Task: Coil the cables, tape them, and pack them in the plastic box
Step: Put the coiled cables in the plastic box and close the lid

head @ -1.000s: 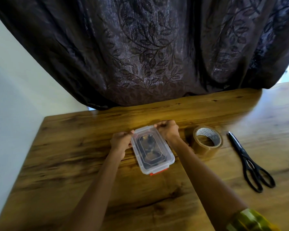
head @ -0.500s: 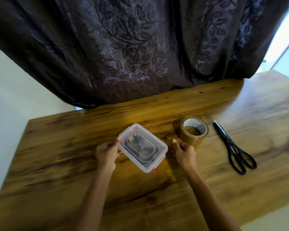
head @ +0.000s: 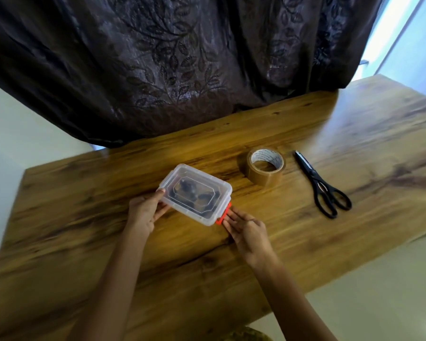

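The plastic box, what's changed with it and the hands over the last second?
The right hand let go of the far end of the plastic box, drew back beside it, and now has its fingertips on the red latch. The box has turned on the table. The left hand keeps hold of the box's left side. Tape roll and scissors look untouched.

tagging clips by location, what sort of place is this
Probably a room in a home: a wooden table set against a dark leaf-patterned curtain, daylight at a window to the right, and plain pale walls.
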`<action>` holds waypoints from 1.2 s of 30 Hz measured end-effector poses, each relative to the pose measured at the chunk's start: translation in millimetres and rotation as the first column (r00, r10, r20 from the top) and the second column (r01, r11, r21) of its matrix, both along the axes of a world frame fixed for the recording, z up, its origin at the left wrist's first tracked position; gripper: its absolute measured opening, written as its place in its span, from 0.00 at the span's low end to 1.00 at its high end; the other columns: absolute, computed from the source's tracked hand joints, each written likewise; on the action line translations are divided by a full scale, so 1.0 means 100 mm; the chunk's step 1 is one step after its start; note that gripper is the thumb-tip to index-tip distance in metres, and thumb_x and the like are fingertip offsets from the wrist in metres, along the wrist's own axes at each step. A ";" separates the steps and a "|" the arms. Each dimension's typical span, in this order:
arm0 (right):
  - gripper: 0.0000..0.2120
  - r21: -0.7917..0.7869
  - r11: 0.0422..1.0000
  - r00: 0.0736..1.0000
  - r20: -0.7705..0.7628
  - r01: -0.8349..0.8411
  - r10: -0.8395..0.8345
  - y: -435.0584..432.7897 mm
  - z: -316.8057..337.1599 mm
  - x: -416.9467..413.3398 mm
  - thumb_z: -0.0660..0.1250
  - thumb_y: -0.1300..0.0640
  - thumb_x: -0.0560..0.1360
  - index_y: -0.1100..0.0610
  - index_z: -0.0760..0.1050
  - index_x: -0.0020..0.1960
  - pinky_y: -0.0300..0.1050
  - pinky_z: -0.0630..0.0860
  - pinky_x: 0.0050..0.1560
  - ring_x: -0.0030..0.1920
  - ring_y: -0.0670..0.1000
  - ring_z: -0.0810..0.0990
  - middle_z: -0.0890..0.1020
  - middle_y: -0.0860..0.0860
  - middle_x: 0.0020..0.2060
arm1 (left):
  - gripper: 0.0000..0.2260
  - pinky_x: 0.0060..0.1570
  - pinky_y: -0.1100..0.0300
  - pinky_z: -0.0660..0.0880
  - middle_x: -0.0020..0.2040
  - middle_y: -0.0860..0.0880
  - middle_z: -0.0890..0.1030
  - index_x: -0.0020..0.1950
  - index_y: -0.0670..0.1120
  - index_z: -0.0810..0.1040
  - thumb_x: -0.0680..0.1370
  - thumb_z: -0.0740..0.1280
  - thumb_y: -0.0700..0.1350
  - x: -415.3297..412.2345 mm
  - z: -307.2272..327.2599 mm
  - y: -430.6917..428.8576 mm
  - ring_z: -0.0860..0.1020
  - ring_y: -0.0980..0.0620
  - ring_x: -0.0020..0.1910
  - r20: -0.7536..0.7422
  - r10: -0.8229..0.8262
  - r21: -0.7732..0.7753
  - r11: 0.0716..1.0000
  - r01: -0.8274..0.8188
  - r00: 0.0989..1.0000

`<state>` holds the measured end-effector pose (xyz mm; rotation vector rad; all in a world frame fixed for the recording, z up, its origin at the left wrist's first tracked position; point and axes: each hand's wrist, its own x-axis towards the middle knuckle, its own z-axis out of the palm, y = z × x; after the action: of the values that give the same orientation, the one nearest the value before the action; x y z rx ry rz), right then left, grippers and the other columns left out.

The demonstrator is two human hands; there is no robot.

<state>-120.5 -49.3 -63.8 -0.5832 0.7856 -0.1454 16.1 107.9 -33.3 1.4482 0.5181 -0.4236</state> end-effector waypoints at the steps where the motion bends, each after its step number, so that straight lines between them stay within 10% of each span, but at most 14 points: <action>1: 0.17 0.007 1.000 1.000 0.002 0.016 -0.016 0.01 0.01 -0.02 0.52 0.74 0.77 0.68 0.69 0.63 0.51 0.71 0.65 0.58 0.57 0.77 0.78 0.61 0.56 | 0.05 0.47 0.55 0.76 0.44 0.44 0.78 0.46 0.40 0.74 0.74 0.68 0.39 -0.01 0.01 0.00 0.77 0.48 0.50 0.000 -0.003 0.002 1.000 0.003 1.000; 12: 0.17 -0.176 0.984 0.987 0.161 0.038 -0.009 0.10 0.17 -0.17 0.55 0.75 0.76 0.64 0.73 0.59 0.40 0.78 0.53 0.55 0.53 0.80 0.81 0.59 0.54 | 0.18 0.50 0.53 0.76 0.55 0.41 0.75 0.63 0.37 0.71 0.74 0.68 0.39 -0.02 0.05 -0.01 0.75 0.46 0.53 0.030 -0.033 0.043 0.999 0.031 0.999; 24: 0.44 -0.821 0.529 0.974 -0.147 -0.216 0.171 0.54 0.04 -0.19 0.69 0.54 0.73 0.43 0.39 0.73 0.41 0.64 0.67 0.67 0.39 0.62 0.65 0.44 0.71 | 0.04 0.52 0.53 0.75 0.44 0.43 0.77 0.44 0.39 0.73 0.75 0.67 0.38 0.04 0.06 0.05 0.78 0.50 0.44 0.045 -0.144 0.096 0.986 0.139 0.989; 36: 0.29 -0.960 0.185 0.971 -0.183 -0.210 0.153 0.57 0.03 -0.17 0.60 0.53 0.78 0.52 0.50 0.75 0.21 0.62 0.52 0.60 0.36 0.65 0.71 0.48 0.65 | 0.06 0.31 0.63 0.80 0.46 0.43 0.78 0.40 0.42 0.72 0.74 0.68 0.38 0.14 0.04 0.14 0.79 0.48 0.46 0.063 -0.259 0.131 0.959 0.250 0.964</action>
<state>-137.2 7.8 -60.9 -1.9668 0.5636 -0.4354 29.8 121.8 -29.6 1.6511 0.2975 -0.5436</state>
